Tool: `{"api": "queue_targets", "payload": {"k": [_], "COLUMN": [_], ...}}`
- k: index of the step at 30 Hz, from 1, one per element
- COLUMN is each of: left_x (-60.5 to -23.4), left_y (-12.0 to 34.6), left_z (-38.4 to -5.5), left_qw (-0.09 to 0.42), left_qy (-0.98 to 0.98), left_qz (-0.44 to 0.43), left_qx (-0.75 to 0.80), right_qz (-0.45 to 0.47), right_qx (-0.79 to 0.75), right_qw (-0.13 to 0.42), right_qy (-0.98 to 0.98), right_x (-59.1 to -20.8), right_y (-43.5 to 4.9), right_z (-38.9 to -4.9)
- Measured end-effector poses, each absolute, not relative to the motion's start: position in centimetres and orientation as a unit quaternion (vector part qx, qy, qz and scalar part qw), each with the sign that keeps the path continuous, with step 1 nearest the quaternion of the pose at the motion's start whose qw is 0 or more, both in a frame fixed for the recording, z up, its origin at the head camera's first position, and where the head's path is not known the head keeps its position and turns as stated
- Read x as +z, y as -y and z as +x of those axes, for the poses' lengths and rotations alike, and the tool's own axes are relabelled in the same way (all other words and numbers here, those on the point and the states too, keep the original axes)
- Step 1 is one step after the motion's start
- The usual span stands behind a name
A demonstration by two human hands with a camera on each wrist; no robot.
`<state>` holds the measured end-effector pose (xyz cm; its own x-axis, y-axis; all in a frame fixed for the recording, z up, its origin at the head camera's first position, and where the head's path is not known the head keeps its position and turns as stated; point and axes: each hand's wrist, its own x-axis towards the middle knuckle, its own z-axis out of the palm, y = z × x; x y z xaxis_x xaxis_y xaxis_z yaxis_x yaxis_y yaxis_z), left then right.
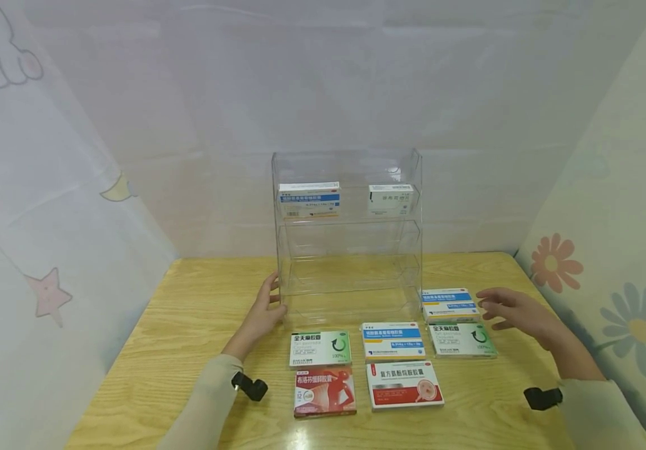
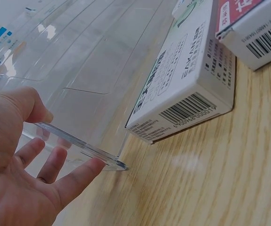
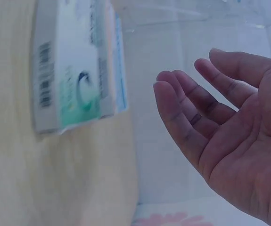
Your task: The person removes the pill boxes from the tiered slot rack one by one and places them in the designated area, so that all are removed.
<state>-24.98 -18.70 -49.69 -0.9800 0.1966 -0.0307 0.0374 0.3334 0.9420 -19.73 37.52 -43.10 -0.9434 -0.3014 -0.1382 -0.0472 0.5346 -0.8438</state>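
Observation:
A clear plastic tiered rack stands at the back of the table. My left hand holds its left side; in the left wrist view the thumb lies on one face of the clear side panel and the fingers on the other. My right hand hangs beside a blue-and-white medicine box with nothing between its loosely bent fingers. Just in front of that box lies a green-and-white medicine box. In the right wrist view the fingertips are apart from the green-and-white box.
Upper in the rack sit a blue-and-white box and a white box. Before the rack lie another green-and-white box, a red box, a blue-and-white box and a white-and-red box. Cloth walls surround the table.

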Motion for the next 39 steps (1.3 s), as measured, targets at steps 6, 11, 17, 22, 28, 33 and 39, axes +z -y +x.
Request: {"api": "queue_targets", "payload": {"k": [6, 11, 17, 22, 28, 33, 39], "left_x": [-49.8, -49.8, -49.6, -49.6, -49.8, -49.6, -49.5], "left_y": [18.7, 18.7, 18.5, 18.6, 18.6, 18.7, 18.8], "left_z": [-25.0, -24.9, -24.7, -24.7, -24.8, -24.9, -24.7], "left_qw": [0.071, 0.062, 0.057, 0.060, 0.054, 0.059, 0.066], "left_qy": [-0.812, -0.815, -0.814, -0.811, -0.813, -0.812, -0.808], "left_qz": [0.070, 0.070, 0.073, 0.074, 0.074, 0.075, 0.070], "left_qx": [0.574, 0.571, 0.574, 0.578, 0.575, 0.576, 0.581], "right_qz": [-0.138, -0.154, -0.168, -0.185, -0.199, -0.199, -0.209], "right_qx": [-0.455, -0.436, -0.421, -0.424, -0.410, -0.429, -0.479], "right_qw": [0.096, 0.066, 0.045, 0.031, -0.008, -0.025, -0.037], "right_qy": [-0.875, -0.884, -0.890, -0.886, -0.890, -0.881, -0.852], "right_x": [-40.5, -38.5, -36.5, -34.9, -33.1, -31.9, -31.0], "right_y": [-34.5, -31.8, -28.9, -26.6, -24.1, -22.1, -19.7], "right_z": [-20.3, -21.0, -22.0, -22.9, -24.1, -25.4, -27.2]}}
